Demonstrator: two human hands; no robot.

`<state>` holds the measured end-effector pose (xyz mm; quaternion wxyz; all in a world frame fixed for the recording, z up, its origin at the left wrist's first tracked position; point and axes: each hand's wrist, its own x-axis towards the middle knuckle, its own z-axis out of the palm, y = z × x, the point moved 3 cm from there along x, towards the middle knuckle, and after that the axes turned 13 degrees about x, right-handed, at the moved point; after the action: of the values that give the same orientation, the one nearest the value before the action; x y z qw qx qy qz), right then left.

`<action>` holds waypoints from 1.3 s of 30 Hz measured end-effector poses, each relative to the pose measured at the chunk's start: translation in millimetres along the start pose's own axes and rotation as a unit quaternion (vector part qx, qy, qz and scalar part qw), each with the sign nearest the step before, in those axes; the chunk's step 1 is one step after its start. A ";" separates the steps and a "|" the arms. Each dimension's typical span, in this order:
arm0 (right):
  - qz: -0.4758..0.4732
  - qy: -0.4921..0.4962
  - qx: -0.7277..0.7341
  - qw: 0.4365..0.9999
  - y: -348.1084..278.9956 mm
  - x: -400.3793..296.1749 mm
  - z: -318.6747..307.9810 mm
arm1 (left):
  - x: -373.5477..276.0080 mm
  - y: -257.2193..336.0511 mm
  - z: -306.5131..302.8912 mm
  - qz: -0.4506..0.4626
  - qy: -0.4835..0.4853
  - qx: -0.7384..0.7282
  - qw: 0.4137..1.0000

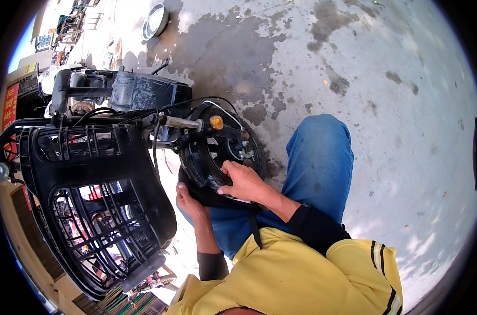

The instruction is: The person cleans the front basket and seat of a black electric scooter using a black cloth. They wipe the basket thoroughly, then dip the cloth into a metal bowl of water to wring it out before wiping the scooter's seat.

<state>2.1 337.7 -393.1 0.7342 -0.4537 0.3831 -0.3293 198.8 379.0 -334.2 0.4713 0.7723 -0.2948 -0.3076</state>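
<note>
The front wheel's black tire [197,167] is before me, below the scooter's fork [183,123]. My right hand [244,182] grips the edge of the tire, its thumb and fingers bent over the rubber. On the near side, my left hand [192,204] lies against a black piece [201,195] at the wheel's outer side; whether it is the tire or a separate part I cannot tell. The wheel hub [234,149] with its axle nut shows beyond my right hand. An orange reflector [216,122] sits on the fork. My left fingers are partly hidden.
A black plastic basket [96,189] fills the left side, close to my left arm. Behind it are the scooter's seat and body [144,92]. A metal basin [155,21] stands on the concrete ground [400,118]. My bent knee [321,149] is right of the wheel.
</note>
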 end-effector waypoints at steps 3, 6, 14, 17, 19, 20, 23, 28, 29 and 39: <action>-0.036 0.039 -0.005 0.999 4.7 -2.8 11.8 | -13.1 -8.0 0.9 0.013 -0.022 0.020 0.999; -0.033 0.055 0.010 0.998 10.9 -1.8 14.1 | -12.3 -3.6 3.9 0.013 -0.015 0.066 0.998; -0.002 0.020 0.009 1.000 3.4 2.6 9.9 | 4.3 -0.9 -8.2 -0.022 0.033 0.022 0.999; 0.002 0.023 -0.001 1.000 3.0 3.2 9.3 | 2.7 39.1 1.4 -0.066 0.037 -0.162 0.984; 0.006 0.011 -0.004 1.000 -0.3 1.9 13.5 | 3.6 48.6 -21.1 -0.052 0.023 -0.187 0.981; -0.009 0.037 -0.015 0.999 -0.2 3.9 12.0 | 13.4 46.0 -23.6 -0.045 0.006 -0.178 0.983; 0.015 0.038 -0.024 0.999 -5.9 1.9 10.4 | 33.6 16.1 -29.4 -0.015 -0.013 -0.068 0.997; 0.004 0.036 -0.014 0.999 -2.3 1.0 16.1 | 19.0 -37.9 -21.5 0.171 0.028 0.302 0.937; 0.000 0.045 -0.003 0.999 4.1 1.1 16.3 | 8.7 -37.3 -20.8 0.206 0.042 0.335 0.919; -0.166 0.170 0.136 0.962 -8.6 -10.8 12.0 | -44.1 88.9 63.8 0.513 -0.153 0.322 0.781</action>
<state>6.0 348.4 -378.8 0.6476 -0.3445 0.3734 -0.5679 107.9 343.0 -268.0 0.2319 0.5568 -0.7973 -0.0214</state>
